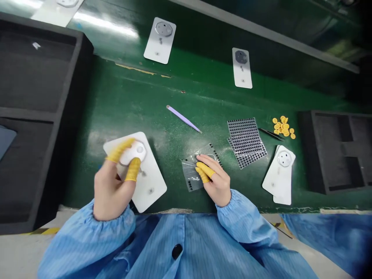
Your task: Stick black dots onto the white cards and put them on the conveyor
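Observation:
My left hand point(116, 170), with yellow finger cots on thumb and index finger, is over a large white rounded plate point(148, 184). Thumb and index close on opposite sides of a pale octagonal piece point(133, 153) at the plate's upper end; the fingers are slightly blurred. My right hand point(213, 174), also wearing yellow cots, pinches a clear plastic sheet point(190, 174) with black dots along its edges. Purple tweezers point(184, 119) lie above the two hands. To the right are sheets of black dots point(247, 141).
Black trays point(72, 89) point(319, 155) stand at left and right. Black tweezers point(271, 134) lie beside loose yellow finger cots point(283, 126). White plates point(279, 170) overlap near the front edge; others point(159, 40) point(242, 68) sit at the back. Another blue sleeve point(328, 236) shows at lower right.

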`<state>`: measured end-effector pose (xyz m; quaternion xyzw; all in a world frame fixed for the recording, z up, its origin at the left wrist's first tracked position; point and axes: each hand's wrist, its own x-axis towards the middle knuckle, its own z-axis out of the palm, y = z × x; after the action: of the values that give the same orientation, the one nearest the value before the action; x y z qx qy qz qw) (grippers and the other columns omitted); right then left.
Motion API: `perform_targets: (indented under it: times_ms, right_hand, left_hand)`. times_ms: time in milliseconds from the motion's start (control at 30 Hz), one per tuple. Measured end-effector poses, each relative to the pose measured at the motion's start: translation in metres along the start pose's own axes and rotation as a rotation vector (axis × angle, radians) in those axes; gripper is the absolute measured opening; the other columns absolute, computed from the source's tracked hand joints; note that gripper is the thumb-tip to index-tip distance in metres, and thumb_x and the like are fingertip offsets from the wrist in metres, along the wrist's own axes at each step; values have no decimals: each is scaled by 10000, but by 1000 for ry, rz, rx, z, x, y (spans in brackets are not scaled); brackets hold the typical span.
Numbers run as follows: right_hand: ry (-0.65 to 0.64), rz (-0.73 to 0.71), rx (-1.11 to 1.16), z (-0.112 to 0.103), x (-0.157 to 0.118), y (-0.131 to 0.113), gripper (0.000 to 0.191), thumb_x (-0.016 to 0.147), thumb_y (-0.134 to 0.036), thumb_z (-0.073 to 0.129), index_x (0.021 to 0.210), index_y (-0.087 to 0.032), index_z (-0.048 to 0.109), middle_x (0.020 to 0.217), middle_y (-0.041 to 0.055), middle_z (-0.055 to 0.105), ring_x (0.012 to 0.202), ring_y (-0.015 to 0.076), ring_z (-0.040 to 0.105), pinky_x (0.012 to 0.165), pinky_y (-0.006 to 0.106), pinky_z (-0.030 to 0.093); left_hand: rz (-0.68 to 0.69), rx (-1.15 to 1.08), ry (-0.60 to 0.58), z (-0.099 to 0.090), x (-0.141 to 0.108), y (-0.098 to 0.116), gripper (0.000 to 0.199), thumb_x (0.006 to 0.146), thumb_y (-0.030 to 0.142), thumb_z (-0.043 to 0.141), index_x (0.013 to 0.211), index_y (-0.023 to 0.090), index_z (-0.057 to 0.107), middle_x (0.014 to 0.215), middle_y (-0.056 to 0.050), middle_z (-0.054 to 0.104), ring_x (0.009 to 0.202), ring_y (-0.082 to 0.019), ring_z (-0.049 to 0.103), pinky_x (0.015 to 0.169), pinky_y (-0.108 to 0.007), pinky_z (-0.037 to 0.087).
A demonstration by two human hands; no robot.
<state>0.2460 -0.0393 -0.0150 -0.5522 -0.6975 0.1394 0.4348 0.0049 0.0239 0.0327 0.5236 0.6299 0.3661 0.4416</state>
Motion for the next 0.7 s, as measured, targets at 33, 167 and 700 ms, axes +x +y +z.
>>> perform_targets:
  times_ms: [33,167,700]
  right_hand:
    - [18,-5,17,-2,2,-2,340,847,-47,583,1153,-189,629,1113,120,693,1125,226,623,914,449,567]
    - [-19,-74,51,-15,13,-17,438,832,-16,568,1233,-192,582,1150,129,674,1156,246,601,902,473,570]
    - [-37,-214,64,6,37,-15,267,837,-34,548,1094,-86,600,1024,165,673,959,197,653,774,334,593]
  left_hand:
    - [23,21,-35,5,-3,2,425,811,273,672,1225,195,609,1166,-42,686,1075,-228,648,914,-253,529]
    - [13,-115,-383,39,-14,15,313,751,295,718,1022,137,723,990,-106,745,895,-268,707,816,-347,585]
    - [339,181,-407,60,-16,15,270,811,184,564,1033,161,716,877,-82,766,746,-225,731,689,-310,592]
